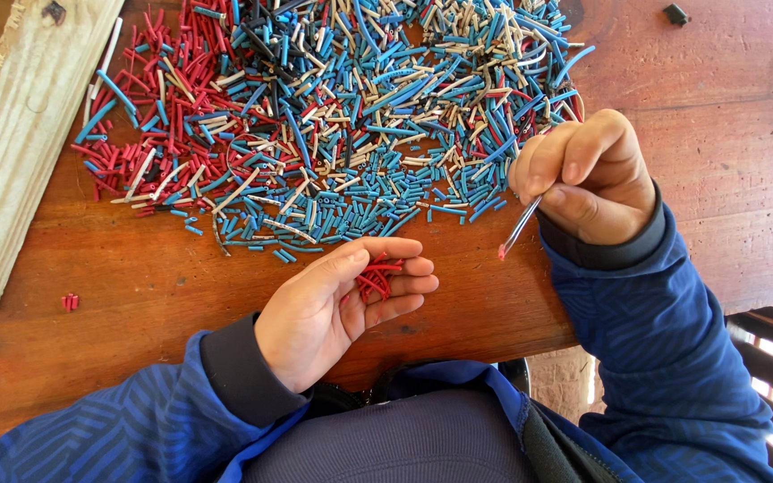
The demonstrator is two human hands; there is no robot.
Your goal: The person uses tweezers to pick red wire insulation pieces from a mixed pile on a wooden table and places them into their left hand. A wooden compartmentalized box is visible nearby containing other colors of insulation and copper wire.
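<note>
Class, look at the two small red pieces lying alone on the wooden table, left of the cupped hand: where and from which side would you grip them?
Pinch the two red pieces across their short sides, from above: they lie flat, close together, with bare table around them.

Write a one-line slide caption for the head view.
Left hand cups red tube pieces while the right hand holds tweezers beside a mixed pile of tube pieces on a wooden table.

Bright even daylight, soft shadows, sharp focus, slight wide-angle edge distortion.
</note>
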